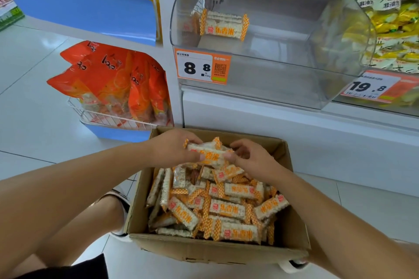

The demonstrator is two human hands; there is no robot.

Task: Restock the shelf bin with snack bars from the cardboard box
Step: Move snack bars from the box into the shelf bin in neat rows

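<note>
A: Item one, cardboard box, floor, 6 o'clock. Contents?

B: Snack bars, loose heap; lower layers hidden, exact count not possible.

A: Hands?

B: Two, at the box's 12 o'clock edge. Left hand and right hand pinch a small bunch of bars between them, fingers curled on its ends; number in the bunch unclear.

A: Shelf bin?

B: Clear plastic, 1 o'clock. One bar plainly seen; anything behind it blurred. Price tag reads 8.8.

A: Neighbours?

B: Orange bags, 10 o'clock; yellow packets, 2 o'clock, cut off.
</note>
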